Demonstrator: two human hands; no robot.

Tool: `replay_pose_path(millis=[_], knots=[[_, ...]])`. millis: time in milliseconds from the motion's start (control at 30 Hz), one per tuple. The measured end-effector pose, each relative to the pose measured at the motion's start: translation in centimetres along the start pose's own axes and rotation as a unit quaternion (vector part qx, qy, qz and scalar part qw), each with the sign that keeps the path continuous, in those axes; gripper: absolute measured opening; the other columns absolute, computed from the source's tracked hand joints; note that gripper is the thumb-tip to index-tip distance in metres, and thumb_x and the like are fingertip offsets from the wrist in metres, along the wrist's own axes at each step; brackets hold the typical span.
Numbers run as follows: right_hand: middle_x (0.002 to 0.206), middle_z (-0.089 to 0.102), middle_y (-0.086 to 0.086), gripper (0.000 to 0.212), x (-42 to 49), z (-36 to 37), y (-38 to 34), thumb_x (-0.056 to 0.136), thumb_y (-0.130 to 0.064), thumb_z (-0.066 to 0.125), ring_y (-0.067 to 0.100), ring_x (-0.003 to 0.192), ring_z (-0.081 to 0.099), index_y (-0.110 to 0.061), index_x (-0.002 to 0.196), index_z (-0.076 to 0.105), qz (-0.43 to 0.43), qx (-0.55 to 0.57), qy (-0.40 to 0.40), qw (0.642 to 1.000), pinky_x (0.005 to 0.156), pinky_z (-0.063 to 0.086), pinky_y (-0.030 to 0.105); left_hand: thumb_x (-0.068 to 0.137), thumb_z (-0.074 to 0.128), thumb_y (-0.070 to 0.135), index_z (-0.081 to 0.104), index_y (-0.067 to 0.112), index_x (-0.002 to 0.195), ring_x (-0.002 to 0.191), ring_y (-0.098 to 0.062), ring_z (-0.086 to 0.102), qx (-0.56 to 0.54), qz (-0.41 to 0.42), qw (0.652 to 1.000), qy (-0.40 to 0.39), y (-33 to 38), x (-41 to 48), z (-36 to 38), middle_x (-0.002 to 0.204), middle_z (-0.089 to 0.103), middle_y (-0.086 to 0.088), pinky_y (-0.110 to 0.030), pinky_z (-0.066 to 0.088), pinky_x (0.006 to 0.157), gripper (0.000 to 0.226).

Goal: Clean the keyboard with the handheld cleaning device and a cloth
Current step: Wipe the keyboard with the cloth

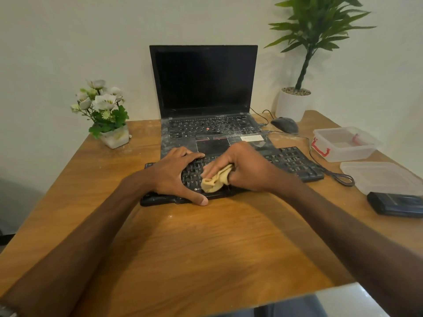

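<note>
Warm brown wood grain runs across the table, which stands against a plain pale wall. A black keyboard lies across the middle of the table, its far edge touching the front of an open laptop whose screen is dark and whose deck is speckled with whitish dust. The left hand lies spread over the keyboard's left part, fingers reaching its far edge and the thumb at its near edge. The right hand is curled around a bunched yellow cloth, pressing it onto the keys just beside the left hand.

At the back left, white flowers stand in a small pale pot. At the back right corner a tall green plant rises from a white pot, with a dark mouse near it. A black cable loops past the keyboard's right end. Further right sit a clear plastic container with red clasps, a clear lid nearer the front, and a black boxy device at the table's right edge; what it is cannot be told.
</note>
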State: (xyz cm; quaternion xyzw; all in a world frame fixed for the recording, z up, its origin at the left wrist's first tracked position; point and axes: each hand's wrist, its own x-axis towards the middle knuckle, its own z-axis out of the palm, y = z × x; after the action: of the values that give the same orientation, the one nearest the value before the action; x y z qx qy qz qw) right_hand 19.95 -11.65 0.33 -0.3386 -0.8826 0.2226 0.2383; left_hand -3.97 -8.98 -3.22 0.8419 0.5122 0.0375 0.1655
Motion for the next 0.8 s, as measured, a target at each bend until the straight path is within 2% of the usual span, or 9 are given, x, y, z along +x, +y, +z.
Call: replay_pose_path(millis=[67,200,300,433,533,600,700,800], knots=[[0.101,0.078,-0.003,0.038,0.1,1.0,0.2,0.073,0.013,0.072,0.001,0.098,0.072,-0.014,0.097,0.082,0.000,0.012,-0.028,1.000,0.087,0.060,0.028,0.043,0.068,0.096,0.018,0.038,0.163,0.126,-0.007,0.028,0.002,0.004,1.000,0.004,-0.1,0.0,0.0,0.134,0.029,0.016,-0.031,0.032,0.106,0.143],[0.097,0.079,0.000,0.037,-1.2,-0.3,2.4,0.070,0.019,0.067,0.003,0.100,0.072,-0.007,0.090,0.082,0.051,0.042,-0.020,0.998,0.089,0.061,0.033,0.045,0.070,0.094,0.018,0.039,0.163,0.126,-0.007,0.028,-0.004,0.006,1.000,0.002,-0.3,0.1,0.0,0.135,0.029,0.016,-0.030,0.031,0.103,0.141],[0.098,0.079,-0.001,0.035,-2.9,-2.1,3.8,0.072,0.020,0.066,0.003,0.102,0.072,-0.006,0.090,0.081,0.086,0.047,-0.019,0.995,0.089,0.060,0.029,0.046,0.072,0.093,0.018,0.039,0.163,0.127,-0.007,0.028,-0.011,0.005,1.000,0.002,-0.4,0.1,0.1,0.137,0.029,0.016,-0.031,0.032,0.105,0.140],[0.094,0.079,-0.002,0.038,-5.3,-4.3,5.4,0.071,0.020,0.067,-0.001,0.099,0.072,-0.010,0.086,0.082,0.108,0.015,-0.001,0.994,0.082,0.059,0.020,0.049,0.075,0.090,0.019,0.038,0.163,0.129,-0.007,0.027,-0.022,0.009,1.000,0.000,-0.5,0.0,0.2,0.139,0.028,0.016,-0.032,0.032,0.107,0.137],[0.092,0.079,-0.005,0.041,-6.7,-6.3,6.3,0.071,0.020,0.066,0.000,0.096,0.072,-0.015,0.084,0.083,0.137,-0.007,0.013,0.990,0.070,0.053,0.009,0.051,0.076,0.088,0.019,0.038,0.163,0.130,-0.007,0.027,-0.020,0.008,1.000,0.000,-0.4,0.0,0.1,0.140,0.028,0.015,-0.032,0.032,0.107,0.136],[0.087,0.079,-0.009,0.041,-6.5,-7.1,6.4,0.072,0.015,0.068,0.005,0.091,0.073,-0.022,0.082,0.083,0.146,-0.041,0.008,0.988,0.064,0.052,0.010,0.052,0.078,0.086,0.018,0.038,0.163,0.129,-0.007,0.027,-0.020,0.008,1.000,-0.001,-0.3,0.0,0.1,0.140,0.028,0.015,-0.031,0.031,0.106,0.135],[0.087,0.079,-0.006,0.038,-5.0,-6.4,5.3,0.074,0.012,0.070,0.010,0.086,0.074,-0.022,0.084,0.082,0.096,-0.042,0.026,0.994,0.064,0.055,0.015,0.051,0.076,0.087,0.018,0.038,0.163,0.129,-0.007,0.027,-0.012,0.007,1.000,-0.002,-0.1,0.0,0.0,0.140,0.028,0.014,-0.030,0.031,0.104,0.135],[0.097,0.079,-0.005,0.034,-3.6,-3.9,3.8,0.075,0.011,0.072,0.004,0.096,0.073,-0.016,0.093,0.082,0.032,0.003,0.043,0.999,0.077,0.059,0.021,0.047,0.069,0.095,0.017,0.041,0.163,0.130,-0.007,0.028,-0.004,-0.001,1.000,-0.006,0.0,-0.1,-0.1,0.141,0.028,0.016,-0.033,0.034,0.107,0.138]])
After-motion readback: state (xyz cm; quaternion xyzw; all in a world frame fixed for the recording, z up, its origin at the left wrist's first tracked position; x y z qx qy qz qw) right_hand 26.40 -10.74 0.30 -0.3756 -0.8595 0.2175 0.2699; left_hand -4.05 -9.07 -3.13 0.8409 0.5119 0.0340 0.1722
